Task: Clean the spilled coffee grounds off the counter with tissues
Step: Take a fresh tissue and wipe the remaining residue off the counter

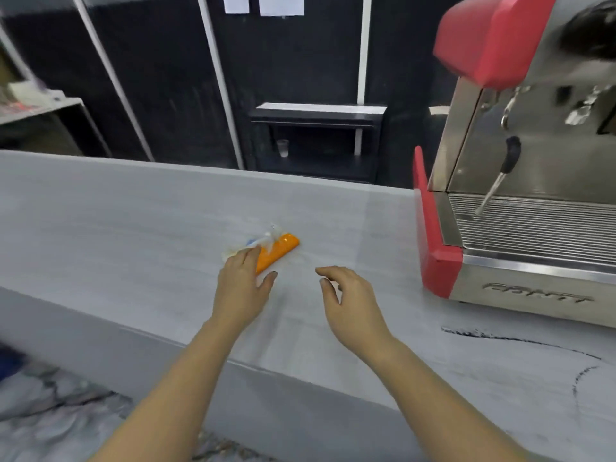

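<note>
An orange tissue pack [279,248] lies on the pale grey counter [133,228], with white tissue poking out of its top. My left hand [241,288] rests flat on the pack's near left end, fingers straight and thumb spread to the right. My right hand [350,301] hovers over the counter just right of the pack, fingers loosely curled and holding nothing. Dark streaks of coffee grounds [500,338] lie on the counter at the right, in front of the espresso machine.
A red and steel espresso machine [520,181] stands at the right, its steam wand [493,188] hanging over the drip tray. Behind the counter are a black shelf [316,138] with a small cup and a white shelf [43,108] at the left.
</note>
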Motion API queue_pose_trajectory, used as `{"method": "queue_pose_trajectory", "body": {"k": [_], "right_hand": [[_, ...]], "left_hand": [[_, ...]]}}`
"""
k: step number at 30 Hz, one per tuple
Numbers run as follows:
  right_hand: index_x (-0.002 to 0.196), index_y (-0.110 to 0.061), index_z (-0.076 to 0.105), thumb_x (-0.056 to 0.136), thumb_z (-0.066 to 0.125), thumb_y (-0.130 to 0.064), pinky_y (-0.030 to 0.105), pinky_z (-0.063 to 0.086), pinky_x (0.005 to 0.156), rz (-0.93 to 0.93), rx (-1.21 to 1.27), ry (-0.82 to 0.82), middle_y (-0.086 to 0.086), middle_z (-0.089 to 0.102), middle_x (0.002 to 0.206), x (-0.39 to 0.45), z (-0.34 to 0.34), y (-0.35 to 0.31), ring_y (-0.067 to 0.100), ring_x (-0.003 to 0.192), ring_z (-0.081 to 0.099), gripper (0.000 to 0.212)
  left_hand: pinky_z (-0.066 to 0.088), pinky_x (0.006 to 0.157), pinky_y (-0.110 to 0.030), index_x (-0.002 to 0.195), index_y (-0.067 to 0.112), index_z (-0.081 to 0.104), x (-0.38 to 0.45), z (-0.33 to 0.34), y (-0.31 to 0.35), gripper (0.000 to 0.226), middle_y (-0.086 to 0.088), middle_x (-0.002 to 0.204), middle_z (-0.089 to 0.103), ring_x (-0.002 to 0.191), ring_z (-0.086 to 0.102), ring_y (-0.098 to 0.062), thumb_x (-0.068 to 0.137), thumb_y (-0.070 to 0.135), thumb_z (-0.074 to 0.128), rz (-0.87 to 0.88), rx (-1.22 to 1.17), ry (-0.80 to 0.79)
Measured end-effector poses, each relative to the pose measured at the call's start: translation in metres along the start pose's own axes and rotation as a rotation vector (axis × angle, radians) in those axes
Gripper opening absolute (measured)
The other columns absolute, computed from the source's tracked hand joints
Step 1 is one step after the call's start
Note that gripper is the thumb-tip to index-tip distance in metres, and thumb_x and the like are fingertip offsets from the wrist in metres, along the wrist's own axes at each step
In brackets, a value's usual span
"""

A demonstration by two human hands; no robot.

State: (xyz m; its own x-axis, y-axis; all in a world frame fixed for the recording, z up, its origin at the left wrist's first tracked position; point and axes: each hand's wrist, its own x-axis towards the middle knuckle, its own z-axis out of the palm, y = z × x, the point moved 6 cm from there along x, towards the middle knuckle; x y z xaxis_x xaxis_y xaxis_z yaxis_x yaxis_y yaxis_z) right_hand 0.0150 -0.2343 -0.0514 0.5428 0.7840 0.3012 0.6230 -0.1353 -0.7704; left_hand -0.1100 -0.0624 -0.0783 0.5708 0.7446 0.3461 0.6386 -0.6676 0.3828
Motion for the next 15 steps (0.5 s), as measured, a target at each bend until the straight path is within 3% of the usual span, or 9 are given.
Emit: {"method": "queue_pose_trajectory", "body": {"k": [3, 5, 10, 15], "right_hand": [[0.123, -0.018, 0.061, 0.098, 0.046, -0.019, 0.027, 0.042, 0.101, 0.004, -0.018, -0.074, -0.004, 0.060, 0.126, 0.024, 0.019, 0.000, 0.010, 0.118, 0.052, 0.029], [0.122, -0.018, 0.061, 0.098, 0.047, -0.019, 0.027, 0.043, 0.099, 0.002, -0.035, -0.102, -0.003, 0.061, 0.125, 0.036, 0.029, 0.002, 0.012, 0.116, 0.053, 0.028], [0.120, -0.016, 0.062, 0.095, 0.051, -0.019, 0.028, 0.044, 0.097, 0.025, -0.054, -0.153, -0.001, 0.063, 0.122, 0.059, 0.048, 0.009, 0.014, 0.113, 0.055, 0.027], [0.105, -0.016, 0.069, 0.092, 0.056, -0.025, 0.025, 0.048, 0.082, 0.052, -0.010, -0.136, -0.001, 0.069, 0.105, 0.074, 0.063, 0.015, 0.016, 0.099, 0.061, 0.020]], "left_hand": [[0.043, 0.099, -0.045, 0.147, 0.011, 0.032, 0.030, 0.014, -0.040, 0.088, -0.009, 0.144, 0.046, 0.129, 0.045, -0.031, 0.080, 0.054, 0.068, -0.229, -0.022, -0.092], [0.040, 0.103, -0.044, 0.149, 0.010, 0.027, 0.041, 0.025, -0.055, 0.093, -0.009, 0.148, 0.042, 0.133, 0.042, -0.031, 0.080, 0.059, 0.064, -0.295, -0.055, -0.143], [0.047, 0.086, -0.038, 0.121, 0.016, 0.055, 0.048, 0.047, -0.062, 0.058, -0.005, 0.118, 0.063, 0.108, 0.059, -0.028, 0.083, 0.059, 0.056, -0.211, 0.095, -0.088], [0.042, 0.082, -0.042, 0.105, 0.016, 0.062, 0.012, 0.051, -0.024, 0.056, -0.002, 0.099, 0.064, 0.093, 0.059, -0.027, 0.083, 0.065, 0.046, -0.142, 0.292, 0.027]]}}
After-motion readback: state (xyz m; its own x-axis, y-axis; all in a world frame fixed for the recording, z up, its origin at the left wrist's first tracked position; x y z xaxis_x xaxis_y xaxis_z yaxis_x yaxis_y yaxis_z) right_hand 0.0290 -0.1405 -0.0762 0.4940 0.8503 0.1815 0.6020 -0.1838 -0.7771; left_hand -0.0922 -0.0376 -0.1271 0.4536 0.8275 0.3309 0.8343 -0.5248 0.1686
